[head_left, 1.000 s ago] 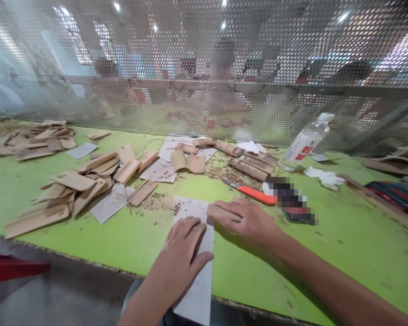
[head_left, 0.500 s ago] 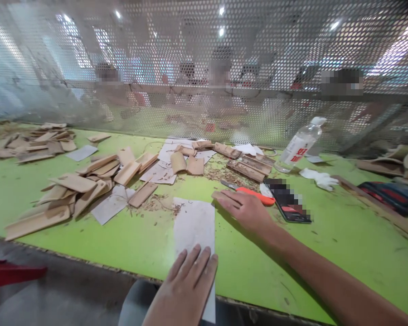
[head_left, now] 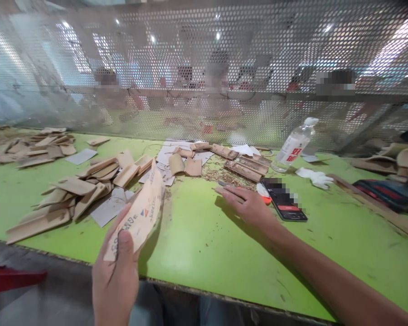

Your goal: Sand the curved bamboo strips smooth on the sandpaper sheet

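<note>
My left hand (head_left: pixel 117 267) grips a curled sheet of sandpaper (head_left: pixel 141 219) above the table, thumb on its printed back. My right hand (head_left: pixel 250 206) rests low over the table, its fingers closed around a thin brownish piece that is mostly hidden; only its tip shows past the fingertips. Just beyond that hand lies an orange-handled knife (head_left: pixel 266 199), its handle mostly covered. A phone (head_left: pixel 285 201) lies to the right of my right hand. Left of the sandpaper is a heap of curved bamboo pieces (head_left: pixel 75 185).
More bamboo pieces (head_left: pixel 246 170) and shavings lie at the middle back, another pile (head_left: pixel 37 147) at the far left. A bottle (head_left: pixel 294 147) and a white glove (head_left: pixel 315 178) stand and lie at right. A perforated screen (head_left: pixel 177 108) closes the table's back; people are behind it.
My left hand has lifted the sandpaper off the table and moved it left and up, turning its printed side into view. Loose dust specks now show there. My right hand has hardly moved.
</note>
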{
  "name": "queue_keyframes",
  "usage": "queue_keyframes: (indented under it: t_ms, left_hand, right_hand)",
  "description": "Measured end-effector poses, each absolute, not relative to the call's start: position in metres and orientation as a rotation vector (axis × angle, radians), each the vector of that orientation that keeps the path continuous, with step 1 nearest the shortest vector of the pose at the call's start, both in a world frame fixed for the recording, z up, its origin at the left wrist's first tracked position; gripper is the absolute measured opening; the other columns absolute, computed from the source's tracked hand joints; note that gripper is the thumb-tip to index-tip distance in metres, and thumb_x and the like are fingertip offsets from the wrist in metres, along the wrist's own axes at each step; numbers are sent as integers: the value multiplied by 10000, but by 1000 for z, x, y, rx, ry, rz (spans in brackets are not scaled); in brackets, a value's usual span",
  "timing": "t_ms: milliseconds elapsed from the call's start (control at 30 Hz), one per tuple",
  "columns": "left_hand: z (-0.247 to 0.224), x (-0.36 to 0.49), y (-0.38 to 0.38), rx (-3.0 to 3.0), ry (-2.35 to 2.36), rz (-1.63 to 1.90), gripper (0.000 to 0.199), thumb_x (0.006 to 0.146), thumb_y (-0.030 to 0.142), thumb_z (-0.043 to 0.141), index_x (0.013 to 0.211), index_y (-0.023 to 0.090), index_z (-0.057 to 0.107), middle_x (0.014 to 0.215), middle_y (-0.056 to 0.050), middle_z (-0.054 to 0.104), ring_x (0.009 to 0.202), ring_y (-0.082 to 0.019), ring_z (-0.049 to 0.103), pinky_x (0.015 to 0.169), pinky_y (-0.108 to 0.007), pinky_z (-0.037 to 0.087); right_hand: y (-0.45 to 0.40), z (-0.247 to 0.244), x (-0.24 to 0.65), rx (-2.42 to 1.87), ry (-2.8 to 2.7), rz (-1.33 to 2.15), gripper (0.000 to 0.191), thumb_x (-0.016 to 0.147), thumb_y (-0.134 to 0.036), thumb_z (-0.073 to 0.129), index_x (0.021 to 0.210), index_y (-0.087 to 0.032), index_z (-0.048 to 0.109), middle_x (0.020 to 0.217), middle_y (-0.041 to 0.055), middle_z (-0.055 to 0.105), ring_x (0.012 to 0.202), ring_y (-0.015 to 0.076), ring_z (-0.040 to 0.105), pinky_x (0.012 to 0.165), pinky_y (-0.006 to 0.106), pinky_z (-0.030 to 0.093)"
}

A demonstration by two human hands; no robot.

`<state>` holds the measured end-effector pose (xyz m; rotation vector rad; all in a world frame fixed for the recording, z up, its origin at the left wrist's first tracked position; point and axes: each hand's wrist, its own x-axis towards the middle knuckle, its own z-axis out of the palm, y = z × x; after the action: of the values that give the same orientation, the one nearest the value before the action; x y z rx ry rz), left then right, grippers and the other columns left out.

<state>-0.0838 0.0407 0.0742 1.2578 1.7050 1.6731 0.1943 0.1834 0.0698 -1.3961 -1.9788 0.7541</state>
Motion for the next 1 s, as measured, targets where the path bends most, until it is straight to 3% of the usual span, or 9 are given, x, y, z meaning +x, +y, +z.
queue_keyframes:
  t_ms: [100, 233, 333, 433, 500, 567, 667, 833, 1000]
  left_hand:
    - [74, -76, 40, 1044, 1551, 1859, 437, 1065, 460, 518, 1471, 299, 523, 1437, -32, 613, 1292, -296, 605, 1065, -413, 537]
    - [67, -73, 35, 1090, 1786, 1906, 453, 1041, 445, 560, 1455, 262, 558, 1422, -47, 627, 1298, -313, 597, 1062, -420, 535]
    - [61, -83, 37, 1625, 1754, 1306, 374, 1052, 311, 491, 1392, 265, 640, 1385, -33, 657, 1322, -291, 579, 1107, -418, 481]
    - [59, -88, 38, 2149, 1368, 717, 648, 945, 83, 396, 1533, 342, 476, 1561, 24, 472, 1457, -268, 413, 1201, -508, 323]
    - [63, -85, 33, 2263, 1282, 504, 752, 903, 46, 393, 1578, 377, 379, 1621, 44, 364, 1489, -251, 354, 1194, -516, 344]
    - [69, -80, 26, 2292, 1293, 379, 714, 934, 147, 518, 1591, 370, 350, 1633, 26, 337, 1492, -273, 346, 1183, -516, 371]
    - [83, -75, 25, 2263, 1343, 253, 837, 889, 430, 742, 1607, 326, 324, 1651, -30, 295, 1505, -318, 310, 1198, -504, 353]
    - [99, -74, 83, 2314, 1417, 131, 654, 1044, 523, 501, 1598, 215, 339, 1653, -107, 302, 1527, -316, 252, 1215, -516, 285]
    - [95, -69, 164, 2405, 1124, -193, 1045, 929, 770, 508, 1649, 126, 107, 1683, -184, 31, 1552, -366, 77, 1236, -498, 175]
  right_hand:
    - [183, 69, 194, -1398, -1964, 770, 376, 1002, -488, 538, 1295, -338, 720, 1402, 39, 657, 1307, 322, 601, 1119, 548, 446]
    - [183, 69, 193, -1395, -1953, 780, 375, 1002, -496, 537, 1274, -331, 736, 1368, 53, 681, 1282, 325, 622, 1097, 525, 476]
    - [183, 69, 193, -1406, -1946, 787, 378, 1000, -498, 544, 1278, -328, 734, 1375, 59, 676, 1281, 324, 624, 1093, 518, 480]
    - [182, 69, 193, -1427, -1936, 787, 426, 996, -535, 537, 1293, -297, 729, 1370, 72, 680, 1280, 328, 624, 1090, 513, 483]
    - [182, 68, 193, -1439, -1939, 783, 446, 997, -553, 527, 1298, -292, 727, 1367, 68, 683, 1280, 323, 625, 1093, 499, 481]
    - [182, 68, 193, -1448, -1953, 780, 451, 1002, -557, 514, 1304, -295, 723, 1365, 59, 685, 1270, 312, 633, 1090, 481, 485]
    - [181, 68, 192, -1451, -2010, 775, 460, 1004, -559, 504, 1308, -290, 721, 1378, 55, 677, 1255, 295, 644, 1081, 452, 493]
    - [178, 66, 189, -1468, -2140, 692, 528, 982, -616, 510, 1349, -283, 694, 1376, 73, 679, 1228, 316, 652, 1040, 466, 508]
    - [177, 61, 186, -1505, -2297, 512, 530, 973, -594, 543, 1373, -275, 681, 1237, 121, 732, 1049, 320, 696, 882, 435, 549]
